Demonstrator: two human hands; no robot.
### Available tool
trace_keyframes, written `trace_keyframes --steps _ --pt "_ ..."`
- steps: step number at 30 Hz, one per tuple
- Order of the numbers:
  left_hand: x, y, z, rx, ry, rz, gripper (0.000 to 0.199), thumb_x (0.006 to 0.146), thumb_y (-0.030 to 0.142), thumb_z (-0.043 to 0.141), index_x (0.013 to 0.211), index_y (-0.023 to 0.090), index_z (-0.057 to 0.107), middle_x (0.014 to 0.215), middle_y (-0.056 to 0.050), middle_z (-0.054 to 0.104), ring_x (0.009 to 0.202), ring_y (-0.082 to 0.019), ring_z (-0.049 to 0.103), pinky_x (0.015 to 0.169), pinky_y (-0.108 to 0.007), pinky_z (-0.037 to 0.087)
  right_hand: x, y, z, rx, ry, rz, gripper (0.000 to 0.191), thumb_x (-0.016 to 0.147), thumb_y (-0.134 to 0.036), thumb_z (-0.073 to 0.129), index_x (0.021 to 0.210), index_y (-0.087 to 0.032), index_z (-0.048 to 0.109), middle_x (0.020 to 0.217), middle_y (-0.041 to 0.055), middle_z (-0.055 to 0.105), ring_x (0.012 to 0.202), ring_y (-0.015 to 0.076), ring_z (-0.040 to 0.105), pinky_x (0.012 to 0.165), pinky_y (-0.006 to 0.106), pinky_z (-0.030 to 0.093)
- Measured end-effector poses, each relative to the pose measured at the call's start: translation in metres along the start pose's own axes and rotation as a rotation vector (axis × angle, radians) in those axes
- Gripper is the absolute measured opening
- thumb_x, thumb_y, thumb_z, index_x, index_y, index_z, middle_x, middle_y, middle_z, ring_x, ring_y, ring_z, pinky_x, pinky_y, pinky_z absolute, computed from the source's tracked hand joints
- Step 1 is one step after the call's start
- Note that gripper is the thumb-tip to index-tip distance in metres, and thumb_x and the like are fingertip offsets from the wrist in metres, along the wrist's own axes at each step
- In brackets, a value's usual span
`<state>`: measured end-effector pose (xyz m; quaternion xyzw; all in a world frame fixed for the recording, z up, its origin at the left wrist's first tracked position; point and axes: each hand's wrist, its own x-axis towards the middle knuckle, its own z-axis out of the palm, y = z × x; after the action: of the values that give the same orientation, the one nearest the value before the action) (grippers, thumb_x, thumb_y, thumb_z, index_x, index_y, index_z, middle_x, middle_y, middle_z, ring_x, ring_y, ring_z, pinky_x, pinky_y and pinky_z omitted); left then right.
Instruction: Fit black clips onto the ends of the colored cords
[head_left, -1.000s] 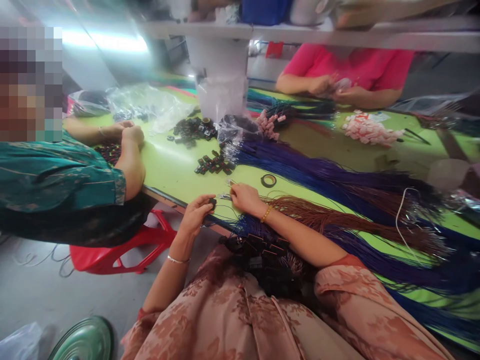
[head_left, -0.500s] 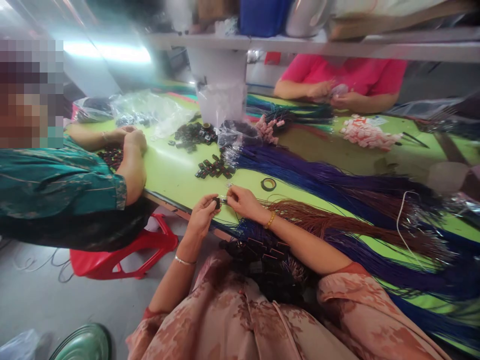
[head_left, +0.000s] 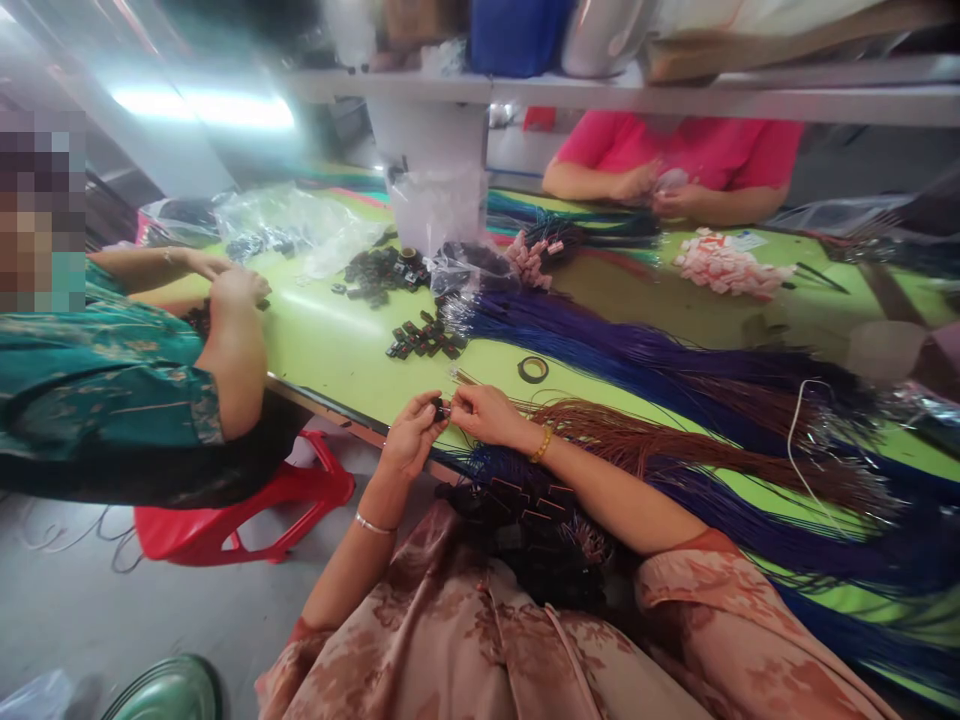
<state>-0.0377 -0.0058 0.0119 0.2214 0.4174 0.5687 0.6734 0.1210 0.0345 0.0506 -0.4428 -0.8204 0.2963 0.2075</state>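
Black connector piece (head_left: 439,409), held over the near edge of the green table (head_left: 322,350), just in front of the seated person. The left hand (head_left: 407,438) grips it in a closed pinch of thumb and fingers. The right hand (head_left: 484,412), its fingertips drawn together, pinches a thin wire end (head_left: 448,411). Compared with one second earlier, the gap between piece and wire is gone or nearly so: the two now appear to meet between the fingertips. This suggests a passage from lining up to fitting together; how deeply the wire end sits is too small to tell. Beyond the hands lie a heap of black pieces (head_left: 425,338) and a roll of tape (head_left: 534,370); brown wires (head_left: 675,435) extend to the right.
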Motion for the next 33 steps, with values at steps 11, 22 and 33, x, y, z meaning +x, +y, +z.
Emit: trace_keyframes --steps 11,22,33 --pt "-0.005 0.000 0.004 0.101 0.081 0.043 0.039 0.060 0.023 0.082 0.094 0.015 0.067 0.080 -0.001 0.066 0.068 -0.008 0.060 0.066 -0.020 0.050 -0.002 -0.002 0.000 -0.095 -0.021 -0.046 0.009 0.079 -0.021 0.056 0.075 -0.016 0.061 0.069 0.0012 0.062 0.059 0.0113 0.046 0.057 0.023 0.026" --pt "-0.004 -0.010 0.008 0.071 0.154 0.126 0.041 0.055 0.027 0.085 0.089 0.014 0.066 0.076 -0.002 0.066 0.064 -0.008 0.059 0.061 -0.020 0.047 0.003 0.008 0.014 -0.037 -0.005 -0.050 0.012 0.082 -0.020 0.052 0.075 -0.014 0.061 0.067 0.0016 0.061 0.060 0.0109 0.046 0.058 0.023 0.028" --pt "-0.002 -0.014 0.005 0.062 0.088 0.106 0.035 0.061 0.023 0.081 0.092 0.015 0.067 0.081 -0.003 0.066 0.069 -0.009 0.059 0.065 -0.021 0.048 0.005 0.008 0.013 0.103 -0.018 0.045 0.017 0.078 -0.020 0.055 0.062 -0.015 0.056 0.056 -0.0031 0.053 0.054 0.0082 0.040 0.054 0.022 0.026"
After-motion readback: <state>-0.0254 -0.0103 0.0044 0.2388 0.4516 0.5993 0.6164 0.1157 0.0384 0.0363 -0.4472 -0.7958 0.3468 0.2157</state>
